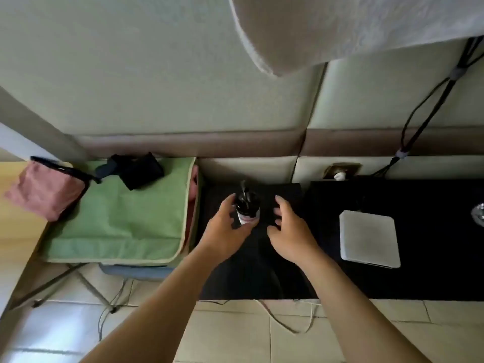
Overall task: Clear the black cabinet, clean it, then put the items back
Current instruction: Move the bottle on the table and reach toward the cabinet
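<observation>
A black cabinet top (pixel 432 258) runs from the middle to the right edge of the head view. Upright at its left end stands a dark pump bottle (pixel 247 205) with a white label. My left hand (pixel 227 226) curls round the bottle's left side and base. My right hand (pixel 288 229) hovers just right of the bottle, fingers loosely bent, holding nothing. A white square box (pixel 369 238) lies flat on the cabinet further right. A shiny glass object (pixel 479 214) shows at the far right edge.
A green fabric case (pixel 117 218) sits left of the cabinet with a black pouch (pixel 138 169) on it and a pink cloth (pixel 44 192) at its corner. A padded wall stands behind. Cables (pixel 419 121) hang at right and lie on the tiled floor. A white towel (pixel 340 27) hangs overhead.
</observation>
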`<state>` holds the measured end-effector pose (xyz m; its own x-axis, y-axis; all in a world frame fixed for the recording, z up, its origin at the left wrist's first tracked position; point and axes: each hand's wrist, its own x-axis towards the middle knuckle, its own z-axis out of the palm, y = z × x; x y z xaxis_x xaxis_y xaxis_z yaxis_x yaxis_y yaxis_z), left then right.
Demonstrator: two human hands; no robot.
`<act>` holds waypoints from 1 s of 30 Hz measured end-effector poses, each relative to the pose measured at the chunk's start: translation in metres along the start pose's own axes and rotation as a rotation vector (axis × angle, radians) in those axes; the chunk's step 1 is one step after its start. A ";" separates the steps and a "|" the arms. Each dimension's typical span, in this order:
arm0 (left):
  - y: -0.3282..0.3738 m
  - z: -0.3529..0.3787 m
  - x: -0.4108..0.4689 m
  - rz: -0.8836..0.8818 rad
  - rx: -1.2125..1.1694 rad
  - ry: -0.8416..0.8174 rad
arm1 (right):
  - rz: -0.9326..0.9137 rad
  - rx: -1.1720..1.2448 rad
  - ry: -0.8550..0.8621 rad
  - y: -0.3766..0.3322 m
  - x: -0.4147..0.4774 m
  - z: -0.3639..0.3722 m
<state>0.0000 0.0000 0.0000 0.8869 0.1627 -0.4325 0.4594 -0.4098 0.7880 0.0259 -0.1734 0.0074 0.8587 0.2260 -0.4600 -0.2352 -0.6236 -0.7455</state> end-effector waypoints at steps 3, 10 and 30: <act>-0.018 0.009 0.020 0.085 0.020 0.001 | 0.009 -0.044 -0.020 -0.001 0.014 0.020; -0.015 0.013 0.028 0.099 -0.043 0.020 | -0.082 -0.090 0.149 -0.001 0.033 0.046; -0.008 -0.280 -0.101 0.274 -0.037 0.309 | -0.485 0.050 0.016 -0.272 -0.054 0.153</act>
<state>-0.0790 0.2386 0.1601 0.9470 0.3161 -0.0571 0.2007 -0.4435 0.8735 -0.0259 0.0985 0.1616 0.8816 0.4697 -0.0470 0.1723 -0.4127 -0.8944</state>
